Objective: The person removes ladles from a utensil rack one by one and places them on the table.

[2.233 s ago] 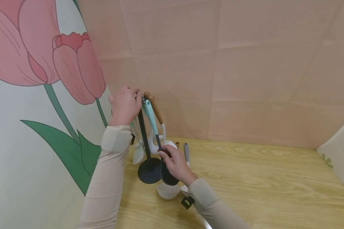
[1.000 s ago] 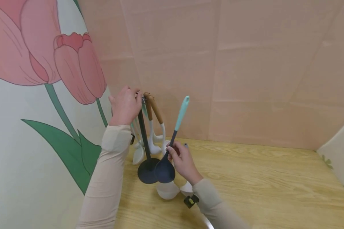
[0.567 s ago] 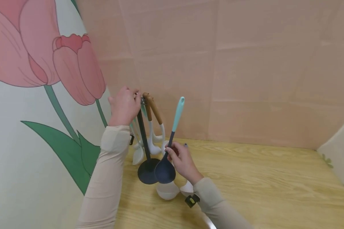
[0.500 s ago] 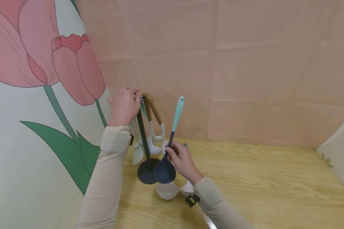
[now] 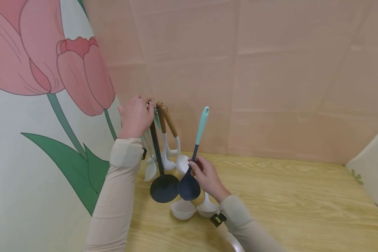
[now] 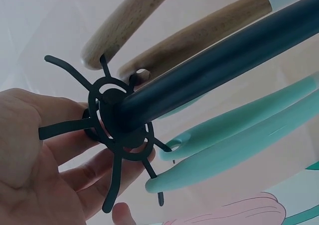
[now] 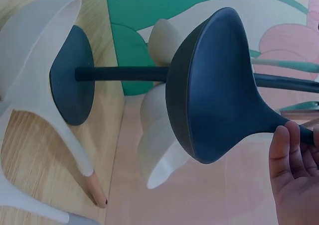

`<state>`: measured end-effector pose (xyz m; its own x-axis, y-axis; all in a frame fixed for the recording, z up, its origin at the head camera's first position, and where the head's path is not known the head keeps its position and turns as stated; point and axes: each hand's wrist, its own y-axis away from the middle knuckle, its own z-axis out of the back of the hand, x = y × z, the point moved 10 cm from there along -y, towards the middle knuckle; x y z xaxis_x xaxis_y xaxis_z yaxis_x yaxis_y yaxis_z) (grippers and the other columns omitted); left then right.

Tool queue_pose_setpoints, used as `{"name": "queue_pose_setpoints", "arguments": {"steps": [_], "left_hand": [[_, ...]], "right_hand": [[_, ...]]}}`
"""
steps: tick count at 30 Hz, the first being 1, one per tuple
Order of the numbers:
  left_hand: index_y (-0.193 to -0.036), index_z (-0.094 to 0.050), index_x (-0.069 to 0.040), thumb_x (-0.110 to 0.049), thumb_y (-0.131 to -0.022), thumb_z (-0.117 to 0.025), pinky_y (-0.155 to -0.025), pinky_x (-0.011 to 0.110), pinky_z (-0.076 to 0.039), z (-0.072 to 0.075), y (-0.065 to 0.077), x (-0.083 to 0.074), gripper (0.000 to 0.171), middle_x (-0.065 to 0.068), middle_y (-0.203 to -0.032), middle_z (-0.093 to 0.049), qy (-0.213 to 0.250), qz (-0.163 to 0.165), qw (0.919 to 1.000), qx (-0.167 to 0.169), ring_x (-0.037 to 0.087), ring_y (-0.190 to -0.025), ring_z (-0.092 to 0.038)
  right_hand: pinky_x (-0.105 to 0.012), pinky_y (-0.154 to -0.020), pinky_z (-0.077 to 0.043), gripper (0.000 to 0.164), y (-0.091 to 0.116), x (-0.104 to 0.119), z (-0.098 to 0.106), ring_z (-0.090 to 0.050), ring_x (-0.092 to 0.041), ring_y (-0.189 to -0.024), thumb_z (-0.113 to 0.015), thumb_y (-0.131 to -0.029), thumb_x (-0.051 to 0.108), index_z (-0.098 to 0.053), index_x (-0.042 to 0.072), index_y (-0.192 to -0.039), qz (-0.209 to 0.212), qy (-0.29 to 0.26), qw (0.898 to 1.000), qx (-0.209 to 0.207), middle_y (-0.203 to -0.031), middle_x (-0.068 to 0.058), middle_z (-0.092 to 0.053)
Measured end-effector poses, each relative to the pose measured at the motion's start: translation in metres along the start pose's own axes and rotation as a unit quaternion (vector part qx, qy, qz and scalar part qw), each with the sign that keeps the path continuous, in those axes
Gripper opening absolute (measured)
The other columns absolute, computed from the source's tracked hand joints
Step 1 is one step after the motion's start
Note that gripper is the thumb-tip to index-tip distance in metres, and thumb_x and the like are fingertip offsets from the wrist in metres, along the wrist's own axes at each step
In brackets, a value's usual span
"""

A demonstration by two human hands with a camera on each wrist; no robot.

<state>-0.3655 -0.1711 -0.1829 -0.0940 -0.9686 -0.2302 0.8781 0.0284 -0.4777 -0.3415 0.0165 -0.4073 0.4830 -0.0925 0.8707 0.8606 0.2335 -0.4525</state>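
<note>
The right hand (image 5: 209, 176) pinches a ladle (image 5: 189, 187) by its neck, just above the dark blue bowl. Its turquoise handle points up, clear of the hooks. A dark utensil stand (image 5: 157, 150) with a round base rises to the left. On the stand's top the left hand (image 5: 135, 117) keeps its grip, fingers curled behind the wheel of hooks (image 6: 113, 185). Two wooden handles (image 6: 199, 33) and turquoise handles (image 6: 239, 150) hang from that wheel, their white heads below. In the right wrist view the ladle's bowl (image 7: 219, 90) covers part of the stand's pole.
Two white ladles (image 5: 183, 210) (image 5: 207, 209) lie on the wood-grain table (image 5: 286, 203) in front of the stand. A tulip-printed wall (image 5: 82, 77) stands close on the left, and a pink-brown backdrop (image 5: 271, 87) closes the rear. A shiny white edge (image 5: 236, 243) shows at the bottom.
The right hand has taken the turquoise-handled ladle off the stand's hook and carried it to the right, shifting slightly further right in the last half second. The left hand stays at the stand's top.
</note>
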Motion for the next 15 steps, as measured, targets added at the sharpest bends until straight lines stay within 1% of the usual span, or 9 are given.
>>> {"name": "queue_pose_setpoints", "arguments": {"steps": [4, 8, 12, 15], "left_hand": [[-0.133, -0.065, -0.011, -0.028, -0.106, -0.044, -0.097, 0.068, -0.030, -0.001, 0.000, -0.001, 0.038, 0.014, -0.122, -0.060, -0.001, 0.001, 1.0000, 0.003, 0.032, -0.112, -0.056], [-0.133, -0.065, -0.011, -0.028, -0.106, -0.044, -0.097, 0.068, -0.030, -0.001, 0.000, -0.002, 0.038, 0.014, -0.122, -0.060, -0.006, 0.003, 1.0000, 0.004, 0.032, -0.112, -0.055], [-0.132, -0.065, -0.011, -0.027, -0.106, -0.045, -0.098, 0.069, -0.029, 0.000, 0.001, -0.003, 0.037, 0.014, -0.123, -0.060, -0.006, 0.003, 1.0000, 0.001, 0.032, -0.113, -0.055], [-0.132, -0.065, -0.011, -0.027, -0.106, -0.045, -0.098, 0.069, -0.029, 0.000, 0.002, -0.003, 0.037, 0.014, -0.123, -0.060, -0.004, 0.004, 1.0000, -0.001, 0.033, -0.113, -0.056]], "right_hand": [[-0.033, -0.066, -0.056, 0.024, 0.002, -0.002, 0.008, -0.061, -0.026, -0.071, -0.056, -0.103, 0.013, -0.065, -0.001, -0.120, 0.002, 0.009, 1.000, -0.006, -0.082, -0.011, -0.063], [-0.031, -0.066, -0.056, 0.028, 0.004, -0.004, 0.016, -0.060, -0.020, -0.071, -0.056, -0.103, 0.014, -0.065, 0.003, -0.127, 0.006, 0.022, 1.000, -0.012, -0.086, -0.009, -0.065], [-0.031, -0.066, -0.057, 0.031, 0.008, -0.004, 0.024, -0.060, -0.018, -0.071, -0.055, -0.104, 0.017, -0.064, 0.006, -0.131, 0.010, 0.039, 0.999, -0.009, -0.086, -0.009, -0.065], [-0.031, -0.067, -0.056, 0.032, 0.010, -0.007, 0.029, -0.059, -0.019, -0.071, -0.053, -0.105, 0.019, -0.062, 0.010, -0.135, 0.004, 0.050, 0.999, -0.004, -0.086, -0.008, -0.063]]}}
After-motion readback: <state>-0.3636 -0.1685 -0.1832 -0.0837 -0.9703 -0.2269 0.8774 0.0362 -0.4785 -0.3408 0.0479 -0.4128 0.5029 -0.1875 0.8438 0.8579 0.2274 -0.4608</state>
